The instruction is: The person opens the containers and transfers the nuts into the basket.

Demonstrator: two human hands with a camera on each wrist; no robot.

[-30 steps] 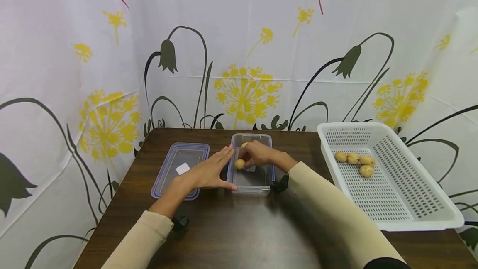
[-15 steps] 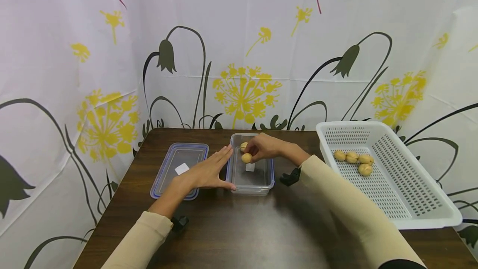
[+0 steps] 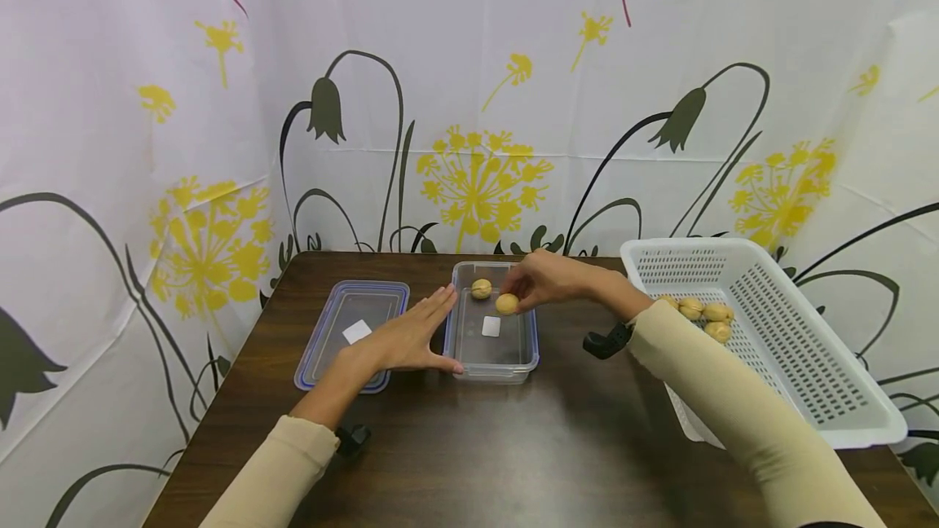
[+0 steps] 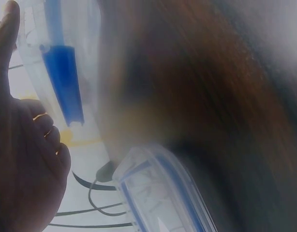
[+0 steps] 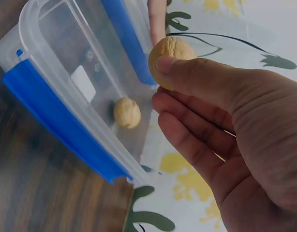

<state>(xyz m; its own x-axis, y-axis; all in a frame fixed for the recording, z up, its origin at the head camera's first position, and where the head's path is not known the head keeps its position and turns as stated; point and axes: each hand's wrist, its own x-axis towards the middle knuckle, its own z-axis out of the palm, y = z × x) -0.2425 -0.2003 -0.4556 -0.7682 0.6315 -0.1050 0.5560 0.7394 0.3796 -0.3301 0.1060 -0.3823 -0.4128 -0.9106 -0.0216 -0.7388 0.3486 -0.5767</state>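
My right hand [image 3: 552, 277] pinches a walnut [image 3: 506, 304] between thumb and fingers, above the right side of a clear plastic container [image 3: 477, 353]. The right wrist view shows that held walnut [image 5: 173, 48] close up, with the thumb across it. Inside the container, a second walnut [image 5: 127, 113] lies near the far left corner, behind a white label [image 3: 491, 326]. My left hand [image 3: 407, 338] rests against the container's left side, fingers straight and thumb spread toward the front corner. Blue locking clips [image 5: 61, 118] hang along the container's long sides.
A blue-edged lid [image 3: 330, 341] with a white label lies left of the container, partly behind my left hand. To the right stands a white perforated basket [image 3: 778, 365] with several walnuts [image 3: 717, 314]. A patterned curtain [image 3: 469, 88] closes off the table's back edge.
My right hand has lifted the walnut and moved right and back within the container's outline, uncovering the other walnut and the label. My left hand stays in place.
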